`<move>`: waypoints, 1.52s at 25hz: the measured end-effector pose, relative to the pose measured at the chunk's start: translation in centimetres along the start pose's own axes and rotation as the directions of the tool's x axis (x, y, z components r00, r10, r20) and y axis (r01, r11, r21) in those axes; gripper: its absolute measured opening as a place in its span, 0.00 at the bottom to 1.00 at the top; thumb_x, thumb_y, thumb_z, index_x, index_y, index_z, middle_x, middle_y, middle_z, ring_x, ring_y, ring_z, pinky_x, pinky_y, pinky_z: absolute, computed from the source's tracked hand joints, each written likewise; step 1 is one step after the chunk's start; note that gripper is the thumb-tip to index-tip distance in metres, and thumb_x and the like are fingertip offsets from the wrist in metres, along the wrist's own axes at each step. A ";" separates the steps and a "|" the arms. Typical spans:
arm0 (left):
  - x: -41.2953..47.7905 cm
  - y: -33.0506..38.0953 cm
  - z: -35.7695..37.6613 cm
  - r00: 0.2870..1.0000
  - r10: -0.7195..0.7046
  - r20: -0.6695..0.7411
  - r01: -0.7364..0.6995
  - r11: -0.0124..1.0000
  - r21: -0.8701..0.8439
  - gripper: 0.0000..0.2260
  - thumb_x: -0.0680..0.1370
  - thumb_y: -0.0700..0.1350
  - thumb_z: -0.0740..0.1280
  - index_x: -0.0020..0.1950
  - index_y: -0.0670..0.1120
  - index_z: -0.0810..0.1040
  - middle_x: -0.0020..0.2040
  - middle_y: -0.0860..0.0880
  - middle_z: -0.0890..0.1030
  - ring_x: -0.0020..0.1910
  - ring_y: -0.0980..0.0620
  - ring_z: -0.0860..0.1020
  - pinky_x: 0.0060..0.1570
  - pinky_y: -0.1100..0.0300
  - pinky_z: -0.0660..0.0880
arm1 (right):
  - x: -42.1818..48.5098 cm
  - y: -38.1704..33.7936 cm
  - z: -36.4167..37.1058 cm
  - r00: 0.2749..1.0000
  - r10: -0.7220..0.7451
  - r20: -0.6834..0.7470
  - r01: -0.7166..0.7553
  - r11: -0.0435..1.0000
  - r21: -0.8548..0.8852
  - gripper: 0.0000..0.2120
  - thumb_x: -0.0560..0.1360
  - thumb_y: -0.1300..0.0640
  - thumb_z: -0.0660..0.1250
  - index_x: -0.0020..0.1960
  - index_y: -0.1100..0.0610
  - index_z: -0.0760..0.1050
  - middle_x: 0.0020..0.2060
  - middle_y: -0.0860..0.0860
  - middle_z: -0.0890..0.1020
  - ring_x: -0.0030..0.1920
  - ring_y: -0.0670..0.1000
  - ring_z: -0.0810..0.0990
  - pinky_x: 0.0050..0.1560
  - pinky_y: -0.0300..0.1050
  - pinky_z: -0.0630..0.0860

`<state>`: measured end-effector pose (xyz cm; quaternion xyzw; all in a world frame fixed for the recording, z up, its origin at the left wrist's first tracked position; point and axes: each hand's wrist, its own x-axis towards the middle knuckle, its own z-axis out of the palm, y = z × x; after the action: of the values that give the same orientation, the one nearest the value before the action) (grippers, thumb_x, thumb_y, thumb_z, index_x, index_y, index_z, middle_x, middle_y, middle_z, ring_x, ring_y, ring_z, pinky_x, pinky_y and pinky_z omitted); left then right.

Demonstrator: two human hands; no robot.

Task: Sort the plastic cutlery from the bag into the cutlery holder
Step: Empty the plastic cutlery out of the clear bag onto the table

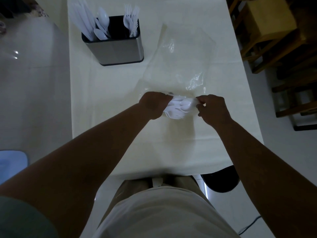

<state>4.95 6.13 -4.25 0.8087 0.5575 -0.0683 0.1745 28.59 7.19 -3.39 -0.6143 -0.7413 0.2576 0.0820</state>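
Shirt front (154, 212) close to the near edge of the white-covered table (111, 100), I work at the mouth of the clear bag (185, 54), which lies flat and stretches away from me toward the far right. My left hand (154, 104) is curled around a bundle of plastic cutlery (178, 109) at the bag's near end; whether my fingers touch the pieces directly or through the film cannot be told, as the hand hides them. My right hand (212, 109) pinches a fold of the bag just beside the bundle, with thumb and fingers closed on the plastic. The bundle sits between my hands, its long axis running roughly across me from left to right, fork tines and spoon bowls showing at the end nearer my right hand and the handles apparently under my left. The cutlery holder (118, 48) stands upright well ahead of me and to the left, apart from the bag, already loaded with knives (82, 19) at its left, spoons (103, 19) in the middle and forks (131, 19) at its right. By my reckoning the left hand is the nearer to it and already has the pieces, so the carry should run forward and leftward, with the bundle turned from lying across to standing handle-down, once the right hand has drawn the film clear.
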 end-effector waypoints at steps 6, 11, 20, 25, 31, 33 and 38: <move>-0.2 0.1 1.4 0.962 0.115 -0.248 -0.113 0.993 0.024 0.16 0.72 0.36 0.68 0.60 0.42 0.76 0.48 0.41 0.83 0.45 0.38 0.82 0.43 0.48 0.79 | 1.6 -0.2 -0.5 0.972 0.211 0.101 -0.226 0.958 0.176 0.05 0.76 0.61 0.67 0.47 0.58 0.81 0.39 0.53 0.85 0.34 0.49 0.85 0.41 0.42 0.82; -1.1 0.2 2.6 0.953 0.060 -0.296 -0.054 0.998 0.029 0.19 0.69 0.37 0.68 0.60 0.42 0.78 0.44 0.42 0.83 0.40 0.39 0.82 0.36 0.51 0.80 | 2.0 0.4 -0.5 0.998 0.029 0.050 -0.032 0.998 0.049 0.07 0.70 0.66 0.69 0.44 0.56 0.80 0.38 0.53 0.84 0.39 0.55 0.84 0.46 0.45 0.80; -1.4 -2.0 3.6 0.870 0.200 -0.450 -0.188 0.979 0.072 0.15 0.73 0.43 0.60 0.55 0.41 0.80 0.44 0.42 0.84 0.41 0.40 0.83 0.39 0.52 0.81 | 4.3 -1.0 -1.9 0.956 0.056 0.289 -0.101 0.984 0.146 0.03 0.74 0.58 0.73 0.44 0.57 0.80 0.34 0.51 0.84 0.33 0.50 0.85 0.35 0.45 0.81; -0.9 -2.3 3.1 0.918 0.100 -0.383 -0.090 0.995 0.045 0.12 0.71 0.40 0.63 0.54 0.43 0.75 0.38 0.43 0.79 0.34 0.40 0.78 0.30 0.52 0.76 | 4.6 -1.4 -2.4 0.954 -0.292 0.067 0.290 0.956 0.038 0.05 0.76 0.55 0.69 0.41 0.54 0.77 0.31 0.47 0.78 0.33 0.50 0.76 0.38 0.44 0.73; -1.2 -2.4 3.0 0.864 0.186 -0.468 -0.138 0.981 0.136 0.10 0.74 0.40 0.61 0.54 0.42 0.77 0.40 0.43 0.78 0.35 0.40 0.77 0.38 0.51 0.74 | 5.7 -1.1 -1.3 0.970 -0.221 0.102 0.234 0.962 -0.141 0.17 0.78 0.47 0.67 0.34 0.54 0.70 0.28 0.52 0.74 0.33 0.56 0.75 0.35 0.46 0.68; -1.4 -2.4 2.8 0.823 0.191 -0.536 -0.154 0.982 0.113 0.10 0.75 0.39 0.62 0.54 0.42 0.77 0.41 0.43 0.79 0.36 0.41 0.77 0.39 0.51 0.74 | 5.4 -0.2 -1.0 0.957 -0.191 0.218 0.232 0.956 -0.178 0.15 0.77 0.47 0.68 0.36 0.52 0.71 0.30 0.51 0.74 0.36 0.57 0.77 0.37 0.45 0.69; -2.3 -0.7 3.7 0.714 0.486 -0.504 -0.403 0.874 0.272 0.08 0.78 0.37 0.62 0.56 0.42 0.75 0.42 0.43 0.78 0.37 0.43 0.75 0.38 0.51 0.73 | 5.7 -0.5 -0.4 0.993 0.117 0.002 -0.116 0.991 -0.059 0.13 0.78 0.51 0.59 0.39 0.57 0.73 0.25 0.52 0.81 0.29 0.49 0.84 0.38 0.40 0.79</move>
<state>3.76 2.99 -7.13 0.9130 0.3659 0.1753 -0.0426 27.00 12.71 -3.90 -0.6580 -0.7116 0.2417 0.0470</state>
